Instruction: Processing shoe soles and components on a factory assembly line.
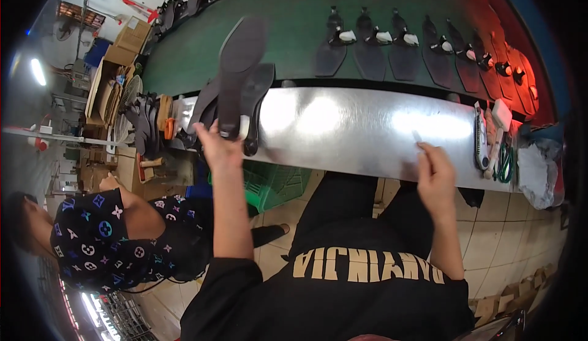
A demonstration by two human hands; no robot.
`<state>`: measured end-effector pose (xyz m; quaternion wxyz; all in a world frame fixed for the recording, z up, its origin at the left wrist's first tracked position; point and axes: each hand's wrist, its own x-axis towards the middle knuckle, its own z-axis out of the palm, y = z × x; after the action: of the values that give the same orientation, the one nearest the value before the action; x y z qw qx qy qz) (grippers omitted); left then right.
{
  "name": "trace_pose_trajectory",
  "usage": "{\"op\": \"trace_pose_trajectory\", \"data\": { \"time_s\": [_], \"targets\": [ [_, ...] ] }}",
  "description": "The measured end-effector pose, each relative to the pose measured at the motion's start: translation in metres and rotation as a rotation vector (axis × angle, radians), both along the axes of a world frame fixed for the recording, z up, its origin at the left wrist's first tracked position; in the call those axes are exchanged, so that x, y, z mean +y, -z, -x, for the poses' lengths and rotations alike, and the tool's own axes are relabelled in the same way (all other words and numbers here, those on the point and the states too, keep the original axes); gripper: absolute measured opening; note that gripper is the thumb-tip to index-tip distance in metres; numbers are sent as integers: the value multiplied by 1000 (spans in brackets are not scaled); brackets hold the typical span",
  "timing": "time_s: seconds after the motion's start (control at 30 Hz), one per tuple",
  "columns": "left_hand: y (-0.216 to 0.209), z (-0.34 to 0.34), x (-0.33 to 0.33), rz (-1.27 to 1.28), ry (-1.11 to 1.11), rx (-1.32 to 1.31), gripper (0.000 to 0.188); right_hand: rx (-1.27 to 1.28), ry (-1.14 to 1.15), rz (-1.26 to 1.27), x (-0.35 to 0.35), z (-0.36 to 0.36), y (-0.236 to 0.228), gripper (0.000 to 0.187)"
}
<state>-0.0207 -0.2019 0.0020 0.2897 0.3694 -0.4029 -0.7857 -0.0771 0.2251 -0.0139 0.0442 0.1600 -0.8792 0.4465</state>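
Observation:
My left hand (223, 148) grips the heel end of a dark sandal sole (242, 50), which stands up over the left end of the steel ledge. Behind it more dark soles (260, 87) lie in a pile, partly covered. Above the front edge of the shiny steel ledge (361, 117), my right hand (436, 172) is closed in a pinch. A faint thin thing shows at its fingertips, too blurred to name. On the green conveyor belt (294, 34) beyond, several sandals (370, 47) with black straps and white pieces lie in a row.
At the ledge's right end are a utility knife (481, 142), green cord (506, 160) and a clear plastic bag (539, 172). Red light falls on the sandals at far right. A green crate (275, 185) stands below the ledge. To my left is a co-worker (110, 231) near cardboard boxes (113, 80).

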Motion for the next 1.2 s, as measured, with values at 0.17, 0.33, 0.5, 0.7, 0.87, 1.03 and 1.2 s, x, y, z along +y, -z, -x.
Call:
{"op": "trace_pose_trajectory", "data": {
  "time_s": [0.17, 0.33, 0.5, 0.7, 0.87, 1.03, 1.2],
  "targets": [
    [-15, -25, -33, 1232, -199, -469, 58, 163, 209, -227, 72, 48, 22, 41],
    [-25, 75, 47, 1310, 159, -201, 53, 124, 301, -471, 99, 70, 38, 38],
    [58, 241, 78, 1400, 479, -156, 58, 117, 288, -504, 98, 81, 39, 38],
    [98, 298, 97, 1550, 605, -541, 38, 164, 281, -601, 86, 66, 25, 45],
    [119, 256, 95, 1646, 335, -230, 24, 409, 274, -363, 61, 46, 4, 42],
    [41, 226, 126, 1259, 425, 195, 24, 97, -45, 349, 31, 46, 8, 29],
    [-23, 92, 200, 377, 1136, 159, 24, -502, -371, 1425, -5, 45, 1, 44]
  ]
}}
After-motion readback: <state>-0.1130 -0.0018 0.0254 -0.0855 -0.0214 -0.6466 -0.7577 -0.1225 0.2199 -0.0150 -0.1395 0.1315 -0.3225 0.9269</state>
